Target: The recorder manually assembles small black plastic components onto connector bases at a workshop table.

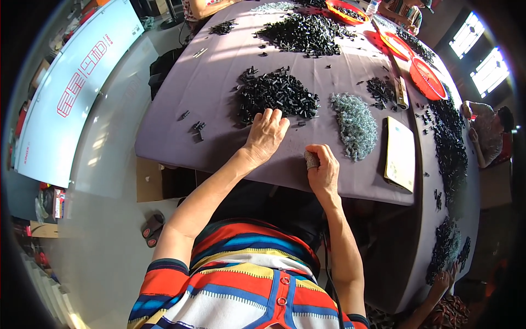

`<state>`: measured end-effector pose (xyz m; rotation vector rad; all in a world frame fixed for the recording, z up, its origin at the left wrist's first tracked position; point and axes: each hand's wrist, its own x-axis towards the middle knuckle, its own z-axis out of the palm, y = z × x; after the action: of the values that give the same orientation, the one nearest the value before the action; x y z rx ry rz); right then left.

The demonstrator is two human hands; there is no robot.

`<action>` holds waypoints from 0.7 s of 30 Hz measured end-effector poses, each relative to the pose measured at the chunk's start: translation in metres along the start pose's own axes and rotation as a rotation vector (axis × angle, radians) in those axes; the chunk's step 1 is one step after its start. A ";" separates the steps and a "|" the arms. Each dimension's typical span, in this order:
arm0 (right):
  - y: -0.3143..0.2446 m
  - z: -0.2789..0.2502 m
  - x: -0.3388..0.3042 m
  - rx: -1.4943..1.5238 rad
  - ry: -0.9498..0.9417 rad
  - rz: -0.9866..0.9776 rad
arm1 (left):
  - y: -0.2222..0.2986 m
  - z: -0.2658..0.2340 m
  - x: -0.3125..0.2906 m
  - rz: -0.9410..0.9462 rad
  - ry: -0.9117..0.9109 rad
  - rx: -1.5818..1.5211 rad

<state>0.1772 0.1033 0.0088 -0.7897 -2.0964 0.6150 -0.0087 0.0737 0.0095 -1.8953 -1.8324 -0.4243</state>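
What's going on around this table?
A person in a colourful striped top works with bare hands at a mauve cloth-covered table. Their left hand is at the near edge of a heap of small black pieces; their right hand curls around a small greyish object, too unclear to identify. A pile of small translucent bluish-grey pieces lies beyond that hand, to the right. Other people are around the table.

To your left, the white panel [76,96] carries large red outlined characters [83,75] mid-surface, small red lettering [108,39] near its far end and more red print [26,154] low at the near corner; your cream booklet's [399,156] marks are too small to read.
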 end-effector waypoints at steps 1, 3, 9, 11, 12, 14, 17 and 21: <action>0.000 0.000 0.000 0.004 -0.002 0.008 | 0.000 0.003 0.000 -0.010 0.001 -0.025; 0.001 0.002 0.000 0.009 -0.005 0.014 | -0.002 0.007 -0.002 -0.036 0.011 -0.133; 0.002 0.000 -0.001 0.016 -0.012 0.014 | -0.012 -0.006 -0.002 -0.018 -0.035 -0.285; 0.003 0.002 -0.001 0.016 -0.002 0.021 | -0.015 -0.007 -0.001 -0.028 -0.104 -0.351; 0.003 0.002 0.000 0.016 0.001 0.020 | -0.015 -0.007 -0.001 -0.025 -0.102 -0.350; 0.003 0.003 -0.001 -0.001 -0.008 0.013 | -0.009 -0.010 -0.004 0.010 -0.121 -0.365; 0.000 0.001 -0.001 0.003 0.003 0.012 | -0.001 -0.011 -0.004 0.009 -0.119 -0.326; -0.002 0.000 -0.001 0.013 -0.011 0.031 | 0.002 0.000 -0.010 -0.073 0.023 -0.390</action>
<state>0.1772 0.1013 0.0093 -0.8143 -2.0917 0.6497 -0.0073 0.0652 0.0040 -2.0603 -1.9148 -0.8800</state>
